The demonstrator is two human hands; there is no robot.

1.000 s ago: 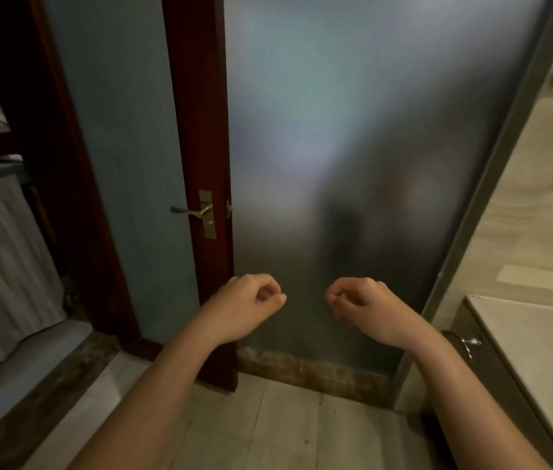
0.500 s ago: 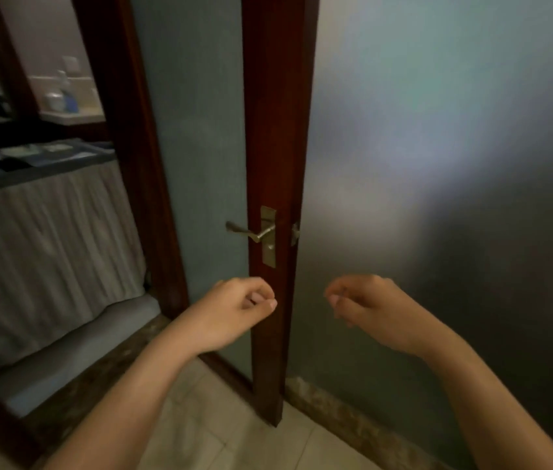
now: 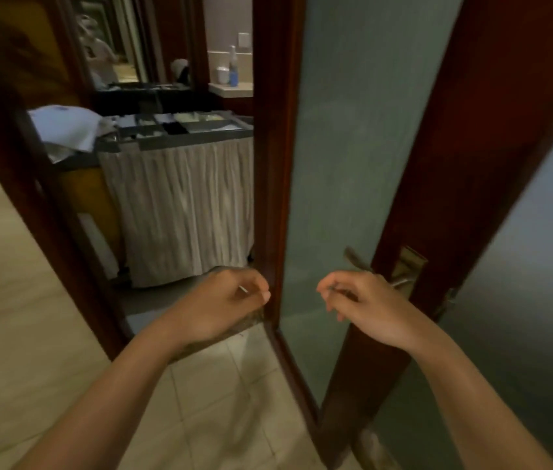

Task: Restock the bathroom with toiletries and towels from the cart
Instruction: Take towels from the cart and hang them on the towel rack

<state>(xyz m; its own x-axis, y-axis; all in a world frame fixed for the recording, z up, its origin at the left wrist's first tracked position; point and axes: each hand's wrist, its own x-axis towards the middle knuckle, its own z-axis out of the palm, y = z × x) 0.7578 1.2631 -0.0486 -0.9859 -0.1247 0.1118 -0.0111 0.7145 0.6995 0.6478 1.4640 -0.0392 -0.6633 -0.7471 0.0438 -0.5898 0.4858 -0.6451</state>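
Note:
Through the open doorway I see the housekeeping cart (image 3: 180,205) with a pleated grey skirt. Its top tray (image 3: 197,136) is split into compartments of small supplies. A heap of white linen (image 3: 64,125) lies at the cart's left end. My left hand (image 3: 224,305) hovers at the doorway's right post, fingers loosely curled, holding nothing. My right hand (image 3: 366,305) hangs the same way, just below the door's brass lever handle (image 3: 358,259), not touching it.
The dark wooden door with frosted glass (image 3: 336,164) stands open on my right. The door frame's left post (image 3: 54,232) borders a beige tiled wall. Beyond the cart are a mirror and a counter with a bottle (image 3: 233,67). Pale floor tiles lie underfoot.
My view has swung left, from the frosted glass door to the doorway, so the cart has come into sight. Both hands have kept the same loose curl in front of me.

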